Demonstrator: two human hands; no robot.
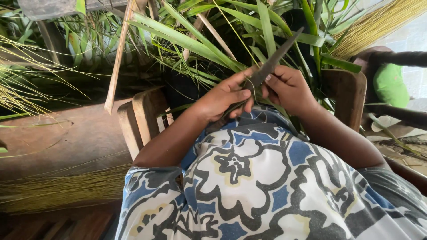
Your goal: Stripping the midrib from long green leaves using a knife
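A: Where is the blade?

B: The dark knife [271, 62] points toward one o'clock, gripped by the right hand [289, 89]; the left hand [224, 98] pinches a green palm leaf [195, 44] against it.

A: The risk?

B: Likely a slip: the left fingertips [243, 94] touch the blade, so a sudden pull could cut them.

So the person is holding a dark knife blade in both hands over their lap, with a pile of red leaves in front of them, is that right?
Not quite: the head view shows the leaves are green, not red. The rest holds: the left hand and the right hand both grip the dark knife blade over the lap, with the leaves piled in front.
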